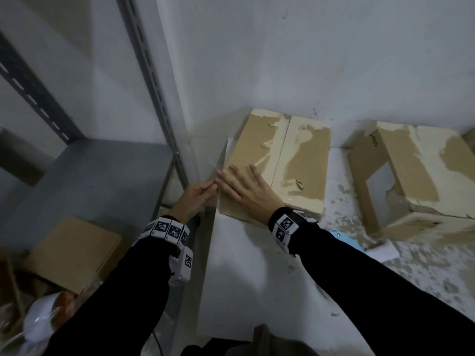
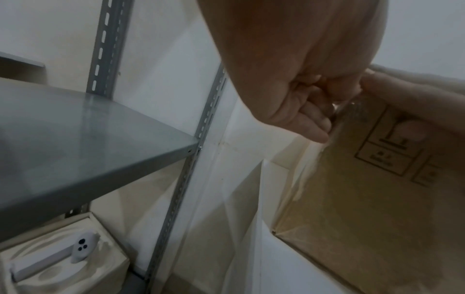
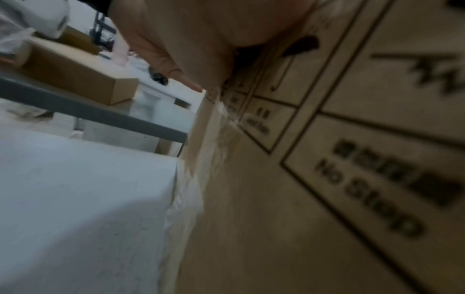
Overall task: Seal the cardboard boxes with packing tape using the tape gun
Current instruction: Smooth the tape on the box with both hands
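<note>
A brown cardboard box with torn, peeled patches lies on the white table against the wall. My right hand lies flat on its near left corner, fingers straight and spread. In the right wrist view the palm presses on the printed face of the box. My left hand sits at the box's left edge with its fingers curled, pinching a strip of clear tape that hangs down the side of the box. No tape gun is plainly visible.
A second torn box with a cut-out hole stands to the right. A pale blue and white object peeks out behind my right forearm. A grey metal shelf stands close on the left, with a flat carton below it.
</note>
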